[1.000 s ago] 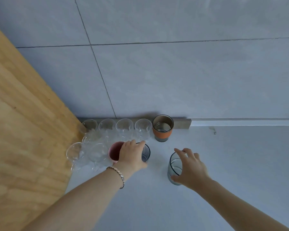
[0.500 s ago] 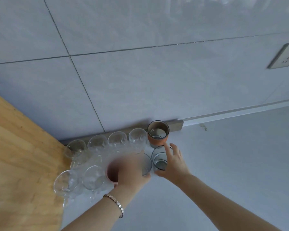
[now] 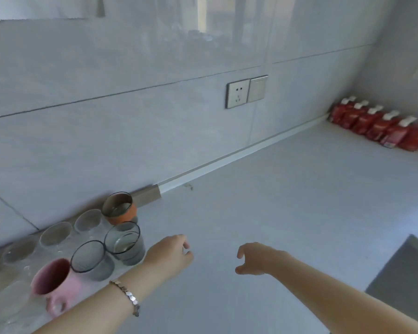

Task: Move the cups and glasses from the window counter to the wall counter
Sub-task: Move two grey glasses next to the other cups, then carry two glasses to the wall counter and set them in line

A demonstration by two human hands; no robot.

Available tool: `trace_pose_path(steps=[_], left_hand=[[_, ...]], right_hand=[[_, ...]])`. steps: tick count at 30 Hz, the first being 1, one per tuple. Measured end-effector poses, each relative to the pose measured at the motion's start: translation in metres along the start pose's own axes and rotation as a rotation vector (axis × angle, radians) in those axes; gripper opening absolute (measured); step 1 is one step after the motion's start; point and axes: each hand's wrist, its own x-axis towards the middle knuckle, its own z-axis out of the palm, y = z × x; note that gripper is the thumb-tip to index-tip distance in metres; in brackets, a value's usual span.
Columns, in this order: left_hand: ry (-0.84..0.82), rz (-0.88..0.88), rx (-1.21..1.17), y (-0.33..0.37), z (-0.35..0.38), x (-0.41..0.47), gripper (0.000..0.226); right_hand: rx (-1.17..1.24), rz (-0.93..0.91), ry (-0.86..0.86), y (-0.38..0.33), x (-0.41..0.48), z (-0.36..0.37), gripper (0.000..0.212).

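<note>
Cups and glasses stand grouped at the lower left on the pale counter (image 3: 263, 189) against the tiled wall. A pink mug (image 3: 56, 283) is nearest, then two grey tumblers (image 3: 91, 259) (image 3: 126, 242) side by side, and an orange-banded cup (image 3: 120, 208) by the wall. Several clear stemmed glasses (image 3: 56, 233) line the wall further left. My left hand (image 3: 171, 255) hovers just right of the tumblers, fingers loosely curled, holding nothing. My right hand (image 3: 256, 257) hangs further right above the bare counter, fingers apart and empty.
A row of red pouches (image 3: 377, 126) with white caps lines the far right corner. A wall socket (image 3: 246, 91) sits above the counter. A dark grey panel (image 3: 405, 273) lies at the lower right edge.
Both hands have let go of the glasses they set down and pulled back to the right. The view has swung right, away from the wooden panel.
</note>
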Motion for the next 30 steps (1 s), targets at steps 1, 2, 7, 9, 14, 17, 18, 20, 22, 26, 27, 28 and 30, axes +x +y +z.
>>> trace_pose_path(steps=[1, 2, 7, 9, 14, 17, 18, 20, 22, 26, 27, 28, 30], left_hand=[[-0.04, 0.023, 0.012, 0.03, 0.009, 0.003, 0.031], [-0.066, 0.059, 0.033, 0.062, 0.02, 0.007, 0.032], [-0.117, 0.211, 0.055, 0.233, 0.083, 0.018, 0.034], [-0.146, 0.271, 0.072, 0.3, 0.106, 0.018, 0.035], [-0.194, 0.396, 0.089, 0.447, 0.155, 0.014, 0.031], [-0.227, 0.469, 0.11, 0.521, 0.183, 0.01, 0.029], [-0.236, 0.496, 0.12, 0.544, 0.192, 0.01, 0.028], [-0.25, 0.547, 0.141, 0.586, 0.21, 0.012, 0.027], [-0.275, 0.589, 0.163, 0.624, 0.228, 0.016, 0.027], [-0.321, 0.661, 0.218, 0.697, 0.265, 0.031, 0.03], [-0.331, 0.672, 0.225, 0.714, 0.274, 0.038, 0.03], [-0.338, 0.686, 0.23, 0.732, 0.283, 0.045, 0.03], [-0.346, 0.709, 0.234, 0.767, 0.3, 0.064, 0.03]], right_hand=[[0.011, 0.019, 0.02, 0.031, -0.01, -0.002, 0.05], [0.024, 0.042, 0.046, 0.065, -0.021, -0.003, 0.049], [0.068, 0.167, 0.105, 0.237, -0.096, -0.013, 0.048], [0.07, 0.219, 0.112, 0.302, -0.131, -0.014, 0.046], [0.12, 0.408, 0.126, 0.446, -0.2, -0.002, 0.041], [0.229, 0.528, 0.195, 0.516, -0.24, 0.01, 0.038], [0.279, 0.552, 0.223, 0.537, -0.252, 0.015, 0.04], [0.378, 0.613, 0.281, 0.577, -0.269, 0.027, 0.044], [0.443, 0.679, 0.311, 0.615, -0.28, 0.04, 0.044], [0.502, 0.85, 0.404, 0.688, -0.291, 0.056, 0.039], [0.524, 0.907, 0.445, 0.707, -0.291, 0.057, 0.038], [0.561, 0.966, 0.485, 0.726, -0.288, 0.057, 0.038], [0.678, 1.058, 0.55, 0.76, -0.278, 0.053, 0.041]])
